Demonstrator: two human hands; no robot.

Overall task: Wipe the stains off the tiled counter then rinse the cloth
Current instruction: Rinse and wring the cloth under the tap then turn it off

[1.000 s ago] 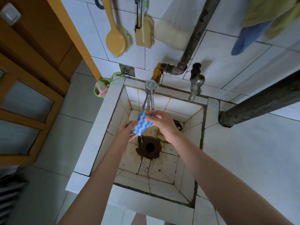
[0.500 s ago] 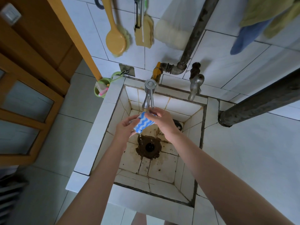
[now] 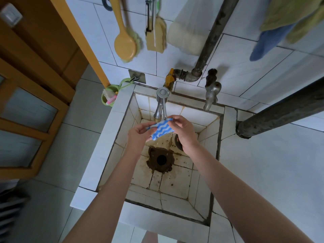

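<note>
Blue-and-white wavy-striped cloth [image 3: 161,129] bunched over the stained tiled sink basin [image 3: 121,123], just under the chrome lever tap [image 3: 161,104]. Left hand [image 3: 139,135] pinches its lower-left end, right hand [image 3: 182,129] grips the upper-right end. Rusty round drain [image 3: 161,159] directly below.
</note>
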